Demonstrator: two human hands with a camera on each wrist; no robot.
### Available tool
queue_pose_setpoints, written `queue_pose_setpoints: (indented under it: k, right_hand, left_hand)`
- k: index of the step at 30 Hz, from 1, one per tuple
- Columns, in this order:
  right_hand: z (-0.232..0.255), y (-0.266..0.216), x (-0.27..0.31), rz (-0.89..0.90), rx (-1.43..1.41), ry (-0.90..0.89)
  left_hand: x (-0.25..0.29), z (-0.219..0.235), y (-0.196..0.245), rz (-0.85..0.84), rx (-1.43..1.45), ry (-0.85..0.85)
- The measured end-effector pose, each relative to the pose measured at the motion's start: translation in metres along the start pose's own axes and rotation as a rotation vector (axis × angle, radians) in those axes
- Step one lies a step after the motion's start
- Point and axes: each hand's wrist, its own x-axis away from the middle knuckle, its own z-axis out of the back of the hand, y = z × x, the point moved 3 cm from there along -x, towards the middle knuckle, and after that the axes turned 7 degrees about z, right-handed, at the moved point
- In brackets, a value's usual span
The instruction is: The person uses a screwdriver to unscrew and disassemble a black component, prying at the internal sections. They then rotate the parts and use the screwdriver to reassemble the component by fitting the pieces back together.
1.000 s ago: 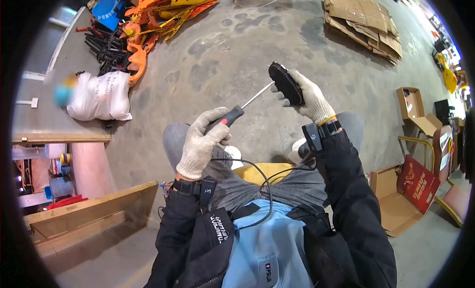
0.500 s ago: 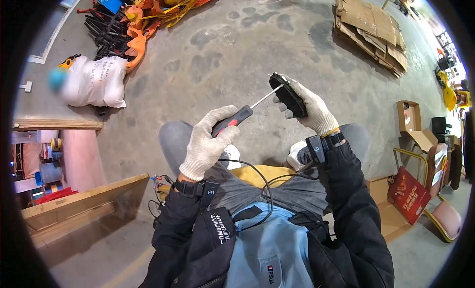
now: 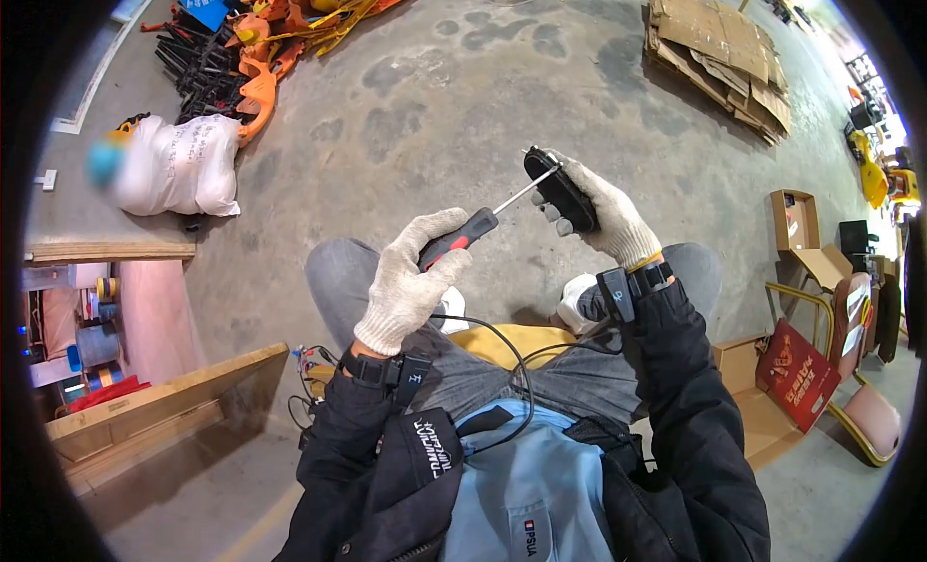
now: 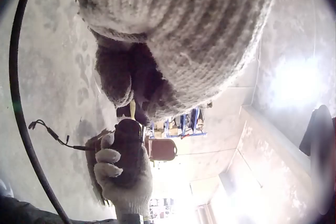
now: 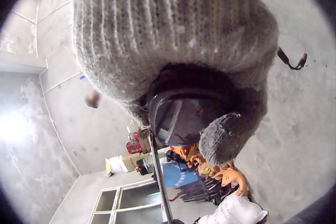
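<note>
My gloved left hand [image 3: 404, 284] grips a screwdriver by its black and red handle [image 3: 462, 238]. Its bare metal shaft [image 3: 526, 191] points up and to the right. The tip reaches over the far end of a black oval housing [image 3: 570, 200]. That housing lies in my gloved right hand [image 3: 618, 219], fingers curled round its sides. In the right wrist view the shaft [image 5: 160, 182] runs along the edge of the dark, glossy housing [image 5: 181, 116]. A short black cable with a connector [image 4: 51, 131] sticks out beside the housing in the left wrist view.
Flattened cardboard [image 3: 719, 55] lies on the concrete floor ahead right. Orange and yellow plastic parts [image 3: 261, 79] and a white sack [image 3: 183, 166] are at the left. A wooden board [image 3: 174, 393] stands near my left elbow, open cartons [image 3: 763, 417] at right. A black cable [image 3: 517, 345] crosses my lap.
The screwdriver's tip has moved from the near edge of the housing to over its face at the far end. My left hand has shifted slightly right; the right hand keeps its hold.
</note>
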Motion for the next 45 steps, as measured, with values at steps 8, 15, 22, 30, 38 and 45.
queue_pose_setpoints:
  k: [8,15,22,30,38,45]
  right_hand:
    - [-0.002,-0.001,0.001,0.003,0.066,0.019]
    - [-0.001,-0.001,0.002,-0.021,0.097,0.034]
    - [-0.001,-0.005,0.003,-0.027,0.152,0.07]
    - [-0.008,-0.013,0.005,0.055,0.283,-0.013]
    - [-0.007,-0.008,0.007,0.086,0.321,-0.034]
    - [0.001,-0.006,0.005,0.019,0.336,0.045]
  left_hand:
    - [-0.001,-0.001,0.003,-0.142,-0.089,0.014]
    - [0.001,-0.003,0.012,-0.404,-0.326,0.075]
    - [0.0,-0.007,0.019,-0.637,-0.633,0.163]
    - [0.005,-0.005,0.018,-0.356,-0.263,0.043]
    - [-0.008,0.011,0.008,0.163,0.24,-0.098]
    - [-0.014,0.002,-0.012,0.22,0.248,-0.131]
